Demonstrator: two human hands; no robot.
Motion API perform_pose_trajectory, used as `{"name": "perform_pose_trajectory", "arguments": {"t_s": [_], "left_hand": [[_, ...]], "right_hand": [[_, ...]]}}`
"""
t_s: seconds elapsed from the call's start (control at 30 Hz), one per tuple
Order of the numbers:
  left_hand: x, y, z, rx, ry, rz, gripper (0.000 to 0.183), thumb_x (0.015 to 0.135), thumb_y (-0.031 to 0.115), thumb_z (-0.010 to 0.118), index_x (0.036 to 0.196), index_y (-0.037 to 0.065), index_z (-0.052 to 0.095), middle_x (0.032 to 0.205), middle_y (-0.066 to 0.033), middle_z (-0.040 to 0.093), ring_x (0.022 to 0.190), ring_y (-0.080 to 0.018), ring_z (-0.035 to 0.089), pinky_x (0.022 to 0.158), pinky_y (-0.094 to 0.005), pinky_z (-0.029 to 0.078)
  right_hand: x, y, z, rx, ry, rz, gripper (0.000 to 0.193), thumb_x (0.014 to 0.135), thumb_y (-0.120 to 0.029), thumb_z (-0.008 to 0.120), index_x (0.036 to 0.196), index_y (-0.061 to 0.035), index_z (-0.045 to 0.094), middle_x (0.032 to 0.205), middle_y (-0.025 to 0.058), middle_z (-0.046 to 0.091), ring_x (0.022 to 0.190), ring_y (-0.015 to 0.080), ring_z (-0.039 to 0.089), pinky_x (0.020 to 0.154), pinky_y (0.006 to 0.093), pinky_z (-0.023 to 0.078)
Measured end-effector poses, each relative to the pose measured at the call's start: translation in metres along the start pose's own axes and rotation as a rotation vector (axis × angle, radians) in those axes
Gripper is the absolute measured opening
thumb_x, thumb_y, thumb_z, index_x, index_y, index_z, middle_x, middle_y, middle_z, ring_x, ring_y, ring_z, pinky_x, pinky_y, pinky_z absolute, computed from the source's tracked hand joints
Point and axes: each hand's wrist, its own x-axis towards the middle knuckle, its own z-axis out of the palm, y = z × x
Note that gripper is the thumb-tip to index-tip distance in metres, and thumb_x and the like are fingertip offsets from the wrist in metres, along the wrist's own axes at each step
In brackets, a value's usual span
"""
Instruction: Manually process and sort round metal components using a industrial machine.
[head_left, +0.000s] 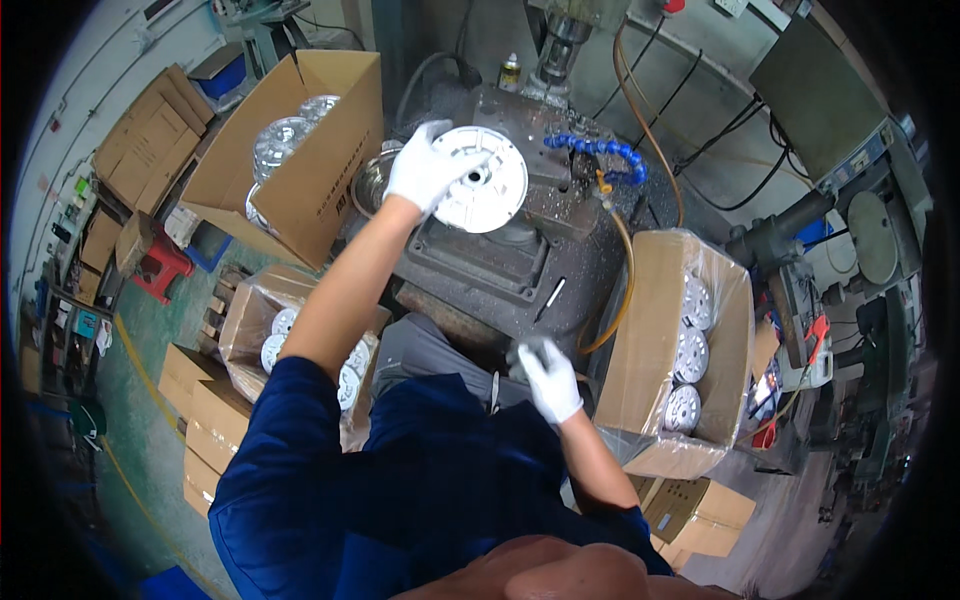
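Observation:
My left hand (420,168), in a white glove, grips a round, silvery-white cast metal disc (495,200) with a hub hole and small holes around its rim. The disc is held above the dark metal table (590,270) of a drill press (560,50). A shiny metal bowl-shaped part (370,185) sits beside that hand, partly hidden by it. My right hand (550,380), also gloved, is low near my lap, in front of the table edge. Its fingertips look grey and blurred, so whether they hold anything is unclear.
Left of the table, a tall carton (335,160) holds shiny round parts. A plastic-lined carton (620,350) with several discs stands at the right, another (245,320) by my left arm. A blue segmented hose (600,147) and metal chips lie on the table, near a spray can (509,72).

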Motion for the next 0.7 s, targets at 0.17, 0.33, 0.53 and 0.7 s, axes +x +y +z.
{"name": "perform_pose_trajectory", "arguments": {"t_s": [0.17,0.33,0.53,0.7], "left_hand": [[0.09,-0.019,0.03,0.149,-0.04,-0.05,0.087,0.064,0.029,0.086,0.129,-0.009,0.044,0.119,-0.0199,0.058,0.106,-0.0211,0.059,0.089,-0.0303,0.05],[0.109,0.007,0.033,0.688,-0.166,-0.087,0.11,0.062,0.072,0.067,0.131,-0.01,0.043,0.13,-0.0252,0.052,0.119,-0.032,0.053,0.1,-0.0329,0.041],[0.11,0.026,0.029,0.833,-0.331,-0.16,0.102,0.065,0.078,0.057,0.122,-0.007,0.056,0.127,-0.0245,0.055,0.118,-0.0331,0.054,0.099,-0.0353,0.042],[0.103,0.034,0.03,0.842,-0.356,-0.21,0.097,0.067,0.079,0.054,0.117,-0.004,0.061,0.125,-0.0224,0.057,0.117,-0.0326,0.055,0.097,-0.0361,0.043]], "right_hand": [[-0.038,0.05,-0.031,-0.082,0.069,0.095,0.019,0.096,-0.018,0.055,0.104,-0.0011,0.057,0.084,0.0052,0.063,0.066,0.0106,0.059,0.062,0.0235,0.049],[-0.064,0.068,-0.045,0.009,0.188,0.202,0.018,0.096,-0.019,0.055,0.1,-0.0022,0.058,0.083,0.0044,0.063,0.066,0.01,0.058,0.061,0.0235,0.048],[-0.066,0.076,-0.05,-0.056,0.183,0.205,0.02,0.095,-0.02,0.057,0.098,-0.0008,0.06,0.085,0.0051,0.065,0.07,0.0098,0.057,0.065,0.0239,0.048],[-0.054,0.087,-0.053,-0.196,0.139,0.186,0.023,0.094,-0.02,0.059,0.102,0.0013,0.061,0.086,0.0086,0.066,0.075,0.0132,0.06,0.07,0.0273,0.049]]}}
